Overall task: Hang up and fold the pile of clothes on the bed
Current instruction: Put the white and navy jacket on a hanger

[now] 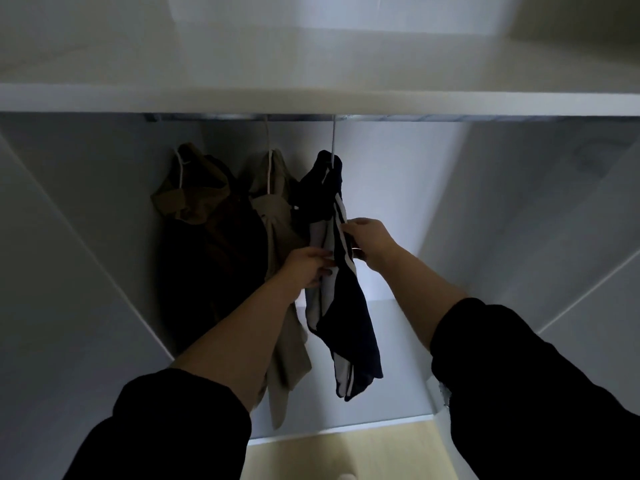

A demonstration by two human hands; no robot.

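I am viewing 3 garments hanging from the wardrobe rail (415,117): an olive jacket (194,195) at left, a beige garment (284,341) in the middle and the navy striped garment (349,323) at right, on a white hanger (333,140).

The left grip (306,266) is pinching the navy fabric's left edge. The right grip (367,239) is curling round its striped right edge.

Hazards, as I am judging them:
1. A downward pull may drag the bunched neck off the hanger.
2. A sideways tug may unhook the hanger from the rail.
3. The left grip is working just beside the beige garment and may snag it.

The bed and its pile are not showing.
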